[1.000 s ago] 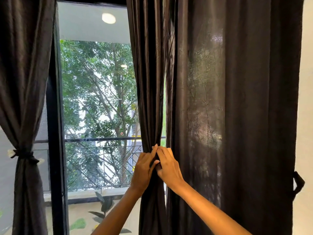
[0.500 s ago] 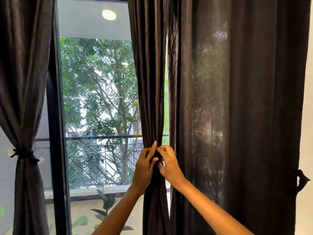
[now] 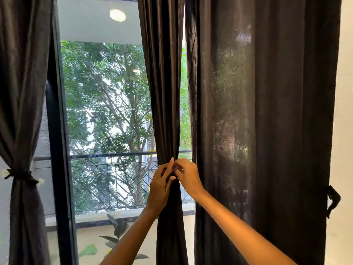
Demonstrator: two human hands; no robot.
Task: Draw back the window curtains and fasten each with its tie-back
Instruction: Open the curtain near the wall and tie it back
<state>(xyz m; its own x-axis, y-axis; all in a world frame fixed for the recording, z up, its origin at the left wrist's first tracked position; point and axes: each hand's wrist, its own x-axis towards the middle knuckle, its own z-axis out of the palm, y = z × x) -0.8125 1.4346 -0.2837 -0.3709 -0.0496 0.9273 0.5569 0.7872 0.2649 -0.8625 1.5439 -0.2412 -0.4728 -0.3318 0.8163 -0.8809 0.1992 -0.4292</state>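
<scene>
A dark brown middle curtain (image 3: 164,92) is gathered into a narrow bundle at the window's centre. My left hand (image 3: 159,186) and my right hand (image 3: 188,178) meet at its waist, fingers curled and pinching a dark tie-back that is mostly hidden between them. The left curtain (image 3: 21,92) hangs drawn back and cinched by its tie-back (image 3: 20,175). The wide right curtain (image 3: 263,131) hangs loose and spread out. Its tie-back (image 3: 333,199) dangles at the right edge by the wall.
A black window frame post (image 3: 59,150) stands between the left curtain and the glass. Outside are a balcony railing (image 3: 108,155), trees and potted leaves (image 3: 118,230). A pale wall (image 3: 343,111) borders the right curtain.
Both hands stayed together at the middle curtain's waist, their fingers shifting on the tie-back. The bundle is cinched narrower at the hands than a second ago.
</scene>
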